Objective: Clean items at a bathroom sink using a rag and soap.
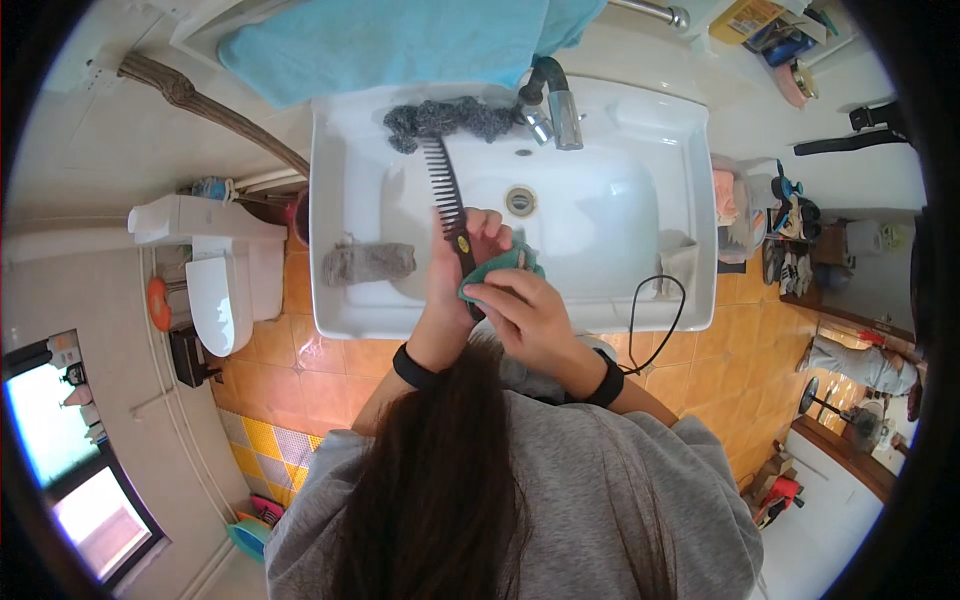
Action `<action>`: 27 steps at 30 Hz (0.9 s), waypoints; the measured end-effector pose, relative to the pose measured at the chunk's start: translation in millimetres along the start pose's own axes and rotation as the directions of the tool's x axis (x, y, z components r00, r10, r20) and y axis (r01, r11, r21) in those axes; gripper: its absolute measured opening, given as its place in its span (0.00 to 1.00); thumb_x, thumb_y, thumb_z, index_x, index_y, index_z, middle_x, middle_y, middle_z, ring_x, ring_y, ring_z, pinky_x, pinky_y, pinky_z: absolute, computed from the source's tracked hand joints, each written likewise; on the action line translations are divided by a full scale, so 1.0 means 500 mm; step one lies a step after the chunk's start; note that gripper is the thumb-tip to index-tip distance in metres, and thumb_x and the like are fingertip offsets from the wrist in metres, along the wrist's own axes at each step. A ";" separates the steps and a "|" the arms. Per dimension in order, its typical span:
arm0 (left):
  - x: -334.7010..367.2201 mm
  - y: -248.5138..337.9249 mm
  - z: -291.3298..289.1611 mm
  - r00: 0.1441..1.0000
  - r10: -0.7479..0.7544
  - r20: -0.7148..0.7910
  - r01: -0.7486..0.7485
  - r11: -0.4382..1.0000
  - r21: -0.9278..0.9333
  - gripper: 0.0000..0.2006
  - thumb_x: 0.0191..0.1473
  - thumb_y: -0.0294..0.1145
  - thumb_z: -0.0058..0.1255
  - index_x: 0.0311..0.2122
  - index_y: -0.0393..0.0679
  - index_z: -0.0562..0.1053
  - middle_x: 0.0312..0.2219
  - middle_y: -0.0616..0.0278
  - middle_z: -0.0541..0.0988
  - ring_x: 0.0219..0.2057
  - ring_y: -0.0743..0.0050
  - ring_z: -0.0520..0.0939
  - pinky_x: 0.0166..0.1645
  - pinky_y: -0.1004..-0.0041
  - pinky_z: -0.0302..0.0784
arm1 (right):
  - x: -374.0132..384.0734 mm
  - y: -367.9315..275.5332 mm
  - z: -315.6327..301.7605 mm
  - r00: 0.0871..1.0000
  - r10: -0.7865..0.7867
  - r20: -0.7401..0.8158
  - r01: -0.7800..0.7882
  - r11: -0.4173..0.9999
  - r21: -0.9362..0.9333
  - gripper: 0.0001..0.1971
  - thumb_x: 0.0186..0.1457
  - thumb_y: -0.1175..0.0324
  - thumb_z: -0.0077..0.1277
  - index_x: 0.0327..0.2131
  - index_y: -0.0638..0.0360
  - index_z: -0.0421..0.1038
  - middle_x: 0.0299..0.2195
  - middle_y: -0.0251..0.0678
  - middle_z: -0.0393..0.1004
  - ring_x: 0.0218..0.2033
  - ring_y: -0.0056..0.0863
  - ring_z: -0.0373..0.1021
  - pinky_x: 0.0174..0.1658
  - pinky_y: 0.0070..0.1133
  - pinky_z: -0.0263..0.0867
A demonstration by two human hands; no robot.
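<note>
My left hand (448, 272) is closed around the dark handle of a wide-toothed comb (450, 195) over the near part of the white sink (600, 290). The comb's teeth point to the left, its head reaching toward the back of the sink. A small yellow mark shows on its handle. In my right hand (532, 318) a green cloth (497, 268) is pinched and pressed against the handle, next to my left fingers. The lower end of the handle is partly hidden by my hands.
A grey folded cloth (368, 264) lies at the sink's left side. Behind the comb is a dark, curly mesh bundle (450, 120), beside the faucet (565, 120). A light blue towel (390, 50) hangs at the back. A black cord loop (683, 300) crosses the front right rim.
</note>
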State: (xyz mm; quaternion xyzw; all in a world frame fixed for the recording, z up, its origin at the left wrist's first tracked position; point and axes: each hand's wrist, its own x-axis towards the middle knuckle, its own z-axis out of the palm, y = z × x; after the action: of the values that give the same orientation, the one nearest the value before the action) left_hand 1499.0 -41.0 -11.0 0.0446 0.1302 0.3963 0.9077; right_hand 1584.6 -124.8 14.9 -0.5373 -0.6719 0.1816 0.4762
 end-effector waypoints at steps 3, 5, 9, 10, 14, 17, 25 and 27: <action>0.000 0.016 0.004 0.999 0.015 0.030 -0.016 0.999 0.039 0.26 0.53 0.60 0.25 0.22 0.47 0.61 0.23 0.65 0.62 0.29 0.67 0.64 0.36 0.73 0.60 | -0.011 -0.010 0.003 0.999 -0.015 0.034 0.015 1.000 0.006 0.15 0.38 0.77 0.50 0.35 0.55 0.70 0.31 0.34 0.66 0.31 0.33 0.66 0.32 0.27 0.62; 0.009 0.028 -0.019 0.991 0.019 0.134 -0.031 0.996 0.085 0.30 0.47 0.69 0.25 0.21 0.47 0.60 0.24 0.65 0.60 0.29 0.68 0.61 0.37 0.72 0.57 | -0.023 -0.015 0.000 0.996 -0.012 0.083 0.010 0.999 0.031 0.15 0.39 0.78 0.50 0.35 0.55 0.70 0.31 0.34 0.67 0.30 0.33 0.66 0.33 0.27 0.63; 0.022 0.030 -0.023 0.977 0.112 0.181 -0.151 0.965 0.215 0.29 0.52 0.63 0.21 0.18 0.47 0.60 0.22 0.63 0.63 0.28 0.64 0.64 0.37 0.72 0.59 | -0.004 -0.027 -0.019 0.990 0.143 -0.001 -0.143 0.985 0.096 0.11 0.41 0.77 0.50 0.33 0.57 0.71 0.28 0.35 0.68 0.29 0.34 0.67 0.33 0.26 0.64; 0.015 0.024 -0.007 0.986 0.095 0.137 -0.128 0.958 0.258 0.28 0.54 0.60 0.20 0.18 0.46 0.58 0.22 0.61 0.63 0.29 0.65 0.64 0.38 0.71 0.59 | 0.012 -0.029 -0.028 0.947 0.296 -0.120 -0.283 0.952 0.120 0.10 0.42 0.77 0.50 0.33 0.58 0.71 0.28 0.36 0.68 0.29 0.34 0.67 0.33 0.26 0.64; 0.004 -0.014 0.022 0.988 0.082 0.133 -0.127 0.918 0.375 0.25 0.55 0.57 0.22 0.21 0.45 0.57 0.25 0.61 0.64 0.31 0.69 0.65 0.38 0.71 0.62 | 0.047 -0.015 -0.016 0.978 0.151 -0.142 -0.150 0.988 0.023 0.09 0.43 0.78 0.49 0.32 0.59 0.71 0.30 0.37 0.69 0.29 0.34 0.68 0.31 0.22 0.64; -0.001 -0.015 0.015 0.977 0.212 0.014 -0.198 0.884 0.423 0.25 0.55 0.57 0.22 0.21 0.45 0.58 0.25 0.63 0.63 0.32 0.69 0.64 0.38 0.73 0.61 | 0.028 -0.006 0.007 0.992 0.077 -0.099 -0.077 0.997 0.001 0.09 0.43 0.79 0.50 0.32 0.59 0.71 0.31 0.37 0.69 0.27 0.32 0.67 0.29 0.21 0.63; -0.042 0.114 -0.198 0.812 0.564 -0.151 0.174 0.013 0.985 0.16 0.54 0.46 0.40 0.35 0.42 0.63 0.28 0.60 0.68 0.22 0.65 0.70 0.29 0.68 0.66 | -0.051 0.049 0.006 0.948 0.137 0.286 -0.153 0.988 0.036 0.07 0.44 0.74 0.49 0.30 0.55 0.72 0.29 0.33 0.70 0.27 0.31 0.68 0.29 0.23 0.63; -0.089 0.164 -0.219 0.690 0.723 0.021 0.420 -0.424 0.803 0.21 0.51 0.44 0.43 0.43 0.37 0.62 0.35 0.48 0.69 0.35 0.50 0.73 0.39 0.60 0.68 | -0.053 0.067 -0.011 0.906 0.346 0.243 -0.364 0.931 0.031 0.06 0.45 0.74 0.50 0.30 0.55 0.72 0.28 0.34 0.70 0.25 0.31 0.68 0.28 0.22 0.64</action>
State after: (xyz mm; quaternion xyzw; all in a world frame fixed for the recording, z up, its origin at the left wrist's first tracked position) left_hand 1382.4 -19.9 -92.5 0.6519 0.6865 0.2387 0.2163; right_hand 1606.8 -138.2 -19.6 -0.6069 -0.6070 0.3525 0.3728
